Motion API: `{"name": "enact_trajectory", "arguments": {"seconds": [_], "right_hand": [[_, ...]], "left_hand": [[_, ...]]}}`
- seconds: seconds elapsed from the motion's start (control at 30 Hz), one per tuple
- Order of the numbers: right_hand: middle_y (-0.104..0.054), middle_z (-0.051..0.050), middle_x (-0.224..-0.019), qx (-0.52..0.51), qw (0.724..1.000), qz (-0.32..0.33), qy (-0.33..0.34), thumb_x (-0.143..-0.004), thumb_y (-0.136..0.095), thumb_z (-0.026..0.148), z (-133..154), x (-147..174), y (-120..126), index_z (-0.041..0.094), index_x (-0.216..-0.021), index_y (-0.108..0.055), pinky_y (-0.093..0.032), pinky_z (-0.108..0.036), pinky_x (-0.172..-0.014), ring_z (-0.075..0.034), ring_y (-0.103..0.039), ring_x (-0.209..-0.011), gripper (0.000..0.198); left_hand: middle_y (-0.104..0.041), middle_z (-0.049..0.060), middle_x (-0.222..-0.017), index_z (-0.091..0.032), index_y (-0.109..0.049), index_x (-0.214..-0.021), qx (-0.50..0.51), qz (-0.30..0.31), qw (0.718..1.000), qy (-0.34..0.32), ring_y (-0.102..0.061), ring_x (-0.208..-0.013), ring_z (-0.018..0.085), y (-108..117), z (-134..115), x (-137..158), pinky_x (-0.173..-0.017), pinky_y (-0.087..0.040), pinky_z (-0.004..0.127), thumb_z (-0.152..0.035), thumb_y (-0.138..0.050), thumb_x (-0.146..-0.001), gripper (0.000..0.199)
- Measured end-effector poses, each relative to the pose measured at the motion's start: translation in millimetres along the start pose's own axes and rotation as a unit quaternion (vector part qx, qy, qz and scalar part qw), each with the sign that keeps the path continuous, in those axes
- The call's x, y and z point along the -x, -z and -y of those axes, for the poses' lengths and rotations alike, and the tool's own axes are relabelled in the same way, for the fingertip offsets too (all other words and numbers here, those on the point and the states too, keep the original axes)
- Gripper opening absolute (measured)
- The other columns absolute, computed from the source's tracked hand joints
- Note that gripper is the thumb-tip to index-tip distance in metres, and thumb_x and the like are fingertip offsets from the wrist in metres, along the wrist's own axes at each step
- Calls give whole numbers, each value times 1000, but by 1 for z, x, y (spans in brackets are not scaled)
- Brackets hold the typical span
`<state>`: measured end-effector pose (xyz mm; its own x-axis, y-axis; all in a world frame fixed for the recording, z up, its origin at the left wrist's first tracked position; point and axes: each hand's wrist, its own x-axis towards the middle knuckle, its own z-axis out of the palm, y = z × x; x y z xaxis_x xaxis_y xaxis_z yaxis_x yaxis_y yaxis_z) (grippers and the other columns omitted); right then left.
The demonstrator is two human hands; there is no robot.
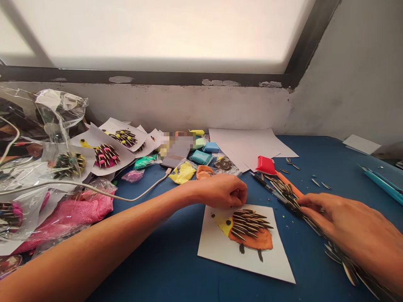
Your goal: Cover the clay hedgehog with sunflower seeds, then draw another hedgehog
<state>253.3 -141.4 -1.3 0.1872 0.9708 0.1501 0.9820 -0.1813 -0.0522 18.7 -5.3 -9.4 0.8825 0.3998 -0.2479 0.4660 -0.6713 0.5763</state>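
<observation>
My hands are apart: the left hand (225,191) curls by the top edge of the card (217,247), the right hand (352,218) is over the striped seeds (350,273); whether either grips anything, I cannot tell. The card, with its clay hedgehog (252,240), lies flat on the blue surface (157,256) between them. A dropped left wrist could smear the hedgehog, a careless right palm scatter seeds

We see a white card (217,249) lying flat, its yellow-faced orange clay hedgehog (256,240) partly covered with striped seeds (248,222); right of the card, loose seeds (309,222) form a long, untidy heap.
</observation>
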Motion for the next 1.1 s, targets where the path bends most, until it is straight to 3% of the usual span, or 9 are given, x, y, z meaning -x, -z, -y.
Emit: {"name": "enact_trajectory", "arguments": {"seconds": [0.47, 0.67, 0.8, 0.9, 1.03, 1.1], "right_hand": [[-57, 3, -45, -53, 998, 25, 0, -95, -54, 36, -32, 0, -24, 28, -63, -65, -31, -26, -36, -14, -52, -35, 35], [-59, 3, -56, -147, 989, 16, 6, -99, -44, 55, -32, 1, -9, 27, -85, -68, -39, -21, -37, -11, -55, -42, 39], [-55, 3, -56, -290, 955, 59, 12, -97, -48, 58, -29, 5, -3, 27, -81, -68, -42, -17, -38, -9, -52, -44, 40], [-61, 0, -60, -371, 924, 90, 28, -98, -50, 53, -25, 7, -7, 27, -83, -68, -47, -16, -41, -11, -58, -47, 35], [-73, -1, -74, -355, 929, 91, 59, -98, -52, 50, -17, 10, -17, 30, -105, -66, -50, -18, -40, -13, -64, -50, 25], [-76, -1, -79, -337, 934, 84, 81, -97, -53, 50, -13, 12, -19, 30, -105, -65, -52, -18, -42, -15, -69, -56, 25]], "left_hand": [[-69, 0, -86, -17, -69, -91, 9, 7, 1000, -2, -56, -73, 12, 1, -2, 1, -61, -36, 25, -21, -59, -85, 12], [-70, -1, -87, -19, -69, -91, 3, 2, 1000, 1, -57, -75, 12, 0, -1, 0, -59, -34, 26, -23, -60, -85, 12], [-71, -1, -88, -19, -69, -91, 5, 1, 1000, 2, -57, -75, 12, 0, 0, 0, -59, -34, 26, -23, -59, -84, 12], [-72, 0, -91, -19, -69, -92, 7, 5, 1000, -2, -58, -76, 12, 0, 1, 0, -59, -34, 25, -24, -59, -84, 14], [-72, -1, -93, -20, -70, -92, -1, 4, 1000, 2, -58, -76, 12, 0, 2, -1, -57, -31, 25, -25, -58, -84, 14], [-72, -1, -93, -20, -70, -92, -1, 3, 1000, 1, -58, -76, 12, 0, 2, -1, -57, -32, 25, -24, -58, -84, 14]]}}
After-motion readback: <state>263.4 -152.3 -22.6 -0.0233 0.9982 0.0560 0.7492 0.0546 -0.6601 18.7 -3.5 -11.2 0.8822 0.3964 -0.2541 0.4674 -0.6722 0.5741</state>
